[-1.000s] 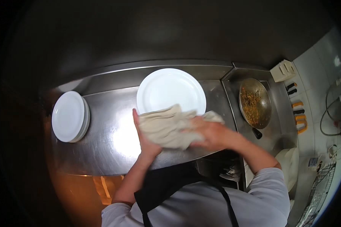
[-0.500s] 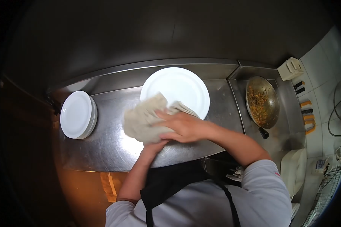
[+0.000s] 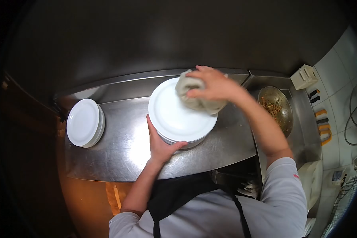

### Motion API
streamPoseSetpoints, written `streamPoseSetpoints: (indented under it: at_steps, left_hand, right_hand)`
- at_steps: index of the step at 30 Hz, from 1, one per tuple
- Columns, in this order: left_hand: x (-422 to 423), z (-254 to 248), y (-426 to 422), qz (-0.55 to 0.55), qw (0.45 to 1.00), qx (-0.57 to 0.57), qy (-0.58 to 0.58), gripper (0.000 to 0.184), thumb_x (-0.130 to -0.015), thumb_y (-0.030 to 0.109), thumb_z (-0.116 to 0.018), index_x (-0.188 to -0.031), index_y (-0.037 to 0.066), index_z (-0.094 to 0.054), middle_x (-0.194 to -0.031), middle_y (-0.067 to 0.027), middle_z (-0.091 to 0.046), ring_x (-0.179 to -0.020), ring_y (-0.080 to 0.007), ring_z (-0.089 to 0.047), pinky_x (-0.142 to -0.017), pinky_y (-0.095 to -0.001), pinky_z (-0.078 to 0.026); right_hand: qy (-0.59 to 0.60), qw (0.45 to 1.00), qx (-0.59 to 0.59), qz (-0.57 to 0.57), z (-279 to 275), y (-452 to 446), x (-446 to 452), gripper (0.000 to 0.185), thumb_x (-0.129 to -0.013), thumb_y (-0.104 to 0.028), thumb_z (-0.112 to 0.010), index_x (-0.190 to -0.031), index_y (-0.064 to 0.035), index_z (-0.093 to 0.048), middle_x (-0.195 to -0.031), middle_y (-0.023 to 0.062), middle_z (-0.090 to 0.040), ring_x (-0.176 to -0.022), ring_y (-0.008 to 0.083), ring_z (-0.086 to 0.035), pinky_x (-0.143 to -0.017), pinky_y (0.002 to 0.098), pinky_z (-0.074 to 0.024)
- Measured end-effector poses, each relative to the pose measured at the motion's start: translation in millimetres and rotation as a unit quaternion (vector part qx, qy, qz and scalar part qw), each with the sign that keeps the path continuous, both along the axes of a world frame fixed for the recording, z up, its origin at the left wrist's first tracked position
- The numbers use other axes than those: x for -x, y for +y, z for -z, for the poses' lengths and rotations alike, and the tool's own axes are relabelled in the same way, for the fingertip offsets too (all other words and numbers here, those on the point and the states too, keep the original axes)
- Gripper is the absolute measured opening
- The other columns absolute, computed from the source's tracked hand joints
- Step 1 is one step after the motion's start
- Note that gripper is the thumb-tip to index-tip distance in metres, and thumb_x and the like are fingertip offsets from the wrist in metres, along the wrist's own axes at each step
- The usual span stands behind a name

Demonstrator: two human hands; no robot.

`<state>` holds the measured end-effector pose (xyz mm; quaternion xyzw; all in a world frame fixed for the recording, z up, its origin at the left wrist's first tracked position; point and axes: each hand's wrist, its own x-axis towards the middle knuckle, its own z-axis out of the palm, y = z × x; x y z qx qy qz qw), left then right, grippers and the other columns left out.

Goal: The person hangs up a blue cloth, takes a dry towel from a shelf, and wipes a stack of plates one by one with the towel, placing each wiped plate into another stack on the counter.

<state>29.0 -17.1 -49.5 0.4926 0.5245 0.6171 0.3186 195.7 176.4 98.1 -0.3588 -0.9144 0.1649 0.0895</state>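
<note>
A stack of white plates (image 3: 178,115) stands on the steel counter in front of me. My left hand (image 3: 160,146) grips its near left edge, with the thumb over the rim and the fingers along the side. In my right hand (image 3: 215,85) is a bunched beige cloth (image 3: 190,88), pressed to the far right part of the top plate. The fingers curl over the cloth, and some folds are hidden under the palm. A second stack of white plates (image 3: 83,123) sits farther left, touched by neither hand.
The steel counter (image 3: 123,158) has a raised back ledge. At right, a wok (image 3: 283,107) holding chopped food is partly behind my right forearm. Knives with orange and black handles (image 3: 324,129) hang on the tiled wall, near a white box (image 3: 304,77).
My right hand has carried the cloth up and right onto the top plate. My left hand has come out from beneath the cloth to the stack's near left edge.
</note>
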Motion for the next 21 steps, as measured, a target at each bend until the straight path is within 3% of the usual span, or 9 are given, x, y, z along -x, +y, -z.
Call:
streamPoseSetpoints:
  at_steps: [1, 3, 7, 8, 11, 13, 15, 20, 21]
  left_hand:
    - [-0.4, 1.0, -0.8, -0.004, 1.0, 0.001, -0.001, 0.148, -0.054, 0.045, -0.096, -0.153, -0.005, 0.002, -0.148, -0.0262, -0.032, -0.137, -0.0364, -0.039, -0.113, -0.0433, -0.033]
    - [0.2, 2.3, -2.6, -0.002, 1.0, 0.0, 0.003, 0.148, -0.054, 0.045, -0.095, -0.153, -0.005, 0.003, -0.148, -0.0265, -0.032, -0.137, -0.0365, -0.038, -0.114, -0.0437, -0.033]
    - [4.1, 14.4, -2.3, -0.008, 1.0, 0.008, 0.012, 0.148, -0.054, 0.044, -0.095, -0.153, -0.005, 0.003, -0.15, -0.0284, -0.029, -0.138, -0.0387, -0.037, -0.114, -0.0459, -0.032]
    - [4.4, 21.4, 3.3, -0.016, 1.0, 0.011, 0.012, 0.148, -0.054, 0.045, -0.095, -0.153, -0.005, 0.004, -0.15, -0.029, -0.028, -0.138, -0.0395, -0.036, -0.114, -0.0466, -0.031]
    - [5.4, 12.1, 0.7, -0.008, 0.999, -0.007, 0.053, 0.15, -0.055, 0.047, -0.094, -0.152, -0.007, 0.007, -0.151, -0.0321, -0.023, -0.14, -0.0427, -0.031, -0.116, -0.0492, -0.027]
    - [5.5, 14.1, 0.7, -0.012, 0.998, -0.003, 0.057, 0.15, -0.055, 0.048, -0.093, -0.151, -0.008, 0.007, -0.151, -0.0325, -0.022, -0.14, -0.0432, -0.03, -0.116, -0.049, -0.026]
    - [5.2, 14.2, 0.6, -0.011, 0.998, 0.002, 0.056, 0.15, -0.056, 0.05, -0.093, -0.151, -0.009, 0.008, -0.15, -0.0324, -0.022, -0.14, -0.0433, -0.03, -0.116, -0.0482, -0.026]
    - [0.0, 2.2, -0.1, 0.006, 1.0, 0.017, -0.013, 0.146, -0.056, 0.047, -0.094, -0.152, -0.005, 0.003, -0.148, -0.0289, -0.03, -0.137, -0.0401, -0.037, -0.114, -0.0459, -0.032]
    - [9.2, 22.0, -4.6, 0.003, 0.993, 0.068, 0.092, 0.141, -0.057, 0.042, -0.094, -0.153, -0.003, -0.002, -0.147, -0.027, -0.035, -0.137, -0.0369, -0.039, -0.113, -0.0449, -0.034]
  right_hand:
    - [-0.036, 0.992, -0.12, 0.03, 46.3, -1.8, 12.7, 0.072, -0.084, -0.05, -0.07, -0.142, -0.0121, -0.051, -0.147, 0.0264, -0.045, -0.138, 0.0392, -0.042, -0.11, 0.0472, -0.0374]
    - [-0.026, 0.988, -0.136, 0.062, 72.4, -40.9, 34.9, 0.078, -0.086, -0.049, -0.066, -0.152, -0.0177, -0.04, -0.158, 0.0269, -0.024, -0.147, 0.0434, -0.022, -0.119, 0.0484, -0.0226]
    - [0.059, 0.971, 0.072, -0.22, 59.8, -96.1, 20.3, 0.075, -0.083, -0.032, -0.07, -0.151, -0.0208, -0.041, -0.156, 0.0217, -0.033, -0.144, 0.0376, -0.034, -0.119, 0.0487, -0.0227]
    - [0.031, 0.969, 0.083, -0.232, 57.4, -102.3, 5.2, 0.075, -0.081, -0.023, -0.072, -0.15, -0.0222, -0.042, -0.157, 0.0186, -0.034, -0.142, 0.0352, -0.038, -0.119, 0.0498, -0.0243]
    - [-0.018, 0.975, 0.066, -0.211, 48.2, -69.3, -41.1, 0.069, -0.08, -0.022, -0.075, -0.145, -0.0229, -0.051, -0.147, 0.0216, -0.046, -0.137, 0.0372, -0.044, -0.115, 0.0499, -0.0306]
    - [-0.102, 0.99, -0.055, -0.086, 57.0, -34.1, -49.7, 0.07, -0.082, -0.024, -0.075, -0.146, -0.0208, -0.047, -0.151, 0.0248, -0.04, -0.141, 0.0378, -0.038, -0.116, 0.0542, -0.0264]
    - [-0.022, 0.992, -0.122, 0.02, 81.2, -5.4, -24.9, 0.073, -0.086, -0.028, -0.072, -0.151, -0.0165, -0.039, -0.156, 0.0262, -0.029, -0.146, 0.0389, -0.029, -0.117, 0.0567, -0.0215]
    - [0.067, 0.989, -0.076, -0.111, 91.0, -44.5, 66.3, 0.074, -0.092, -0.046, -0.059, -0.153, -0.0114, -0.035, -0.157, 0.0268, -0.026, -0.145, 0.0425, -0.027, -0.119, 0.0498, -0.0207]
    - [0.089, 0.981, -0.044, -0.166, 84.4, -64.8, 68.1, 0.075, -0.092, -0.049, -0.059, -0.152, -0.012, -0.036, -0.157, 0.0275, -0.027, -0.144, 0.0432, -0.03, -0.118, 0.0503, -0.0228]
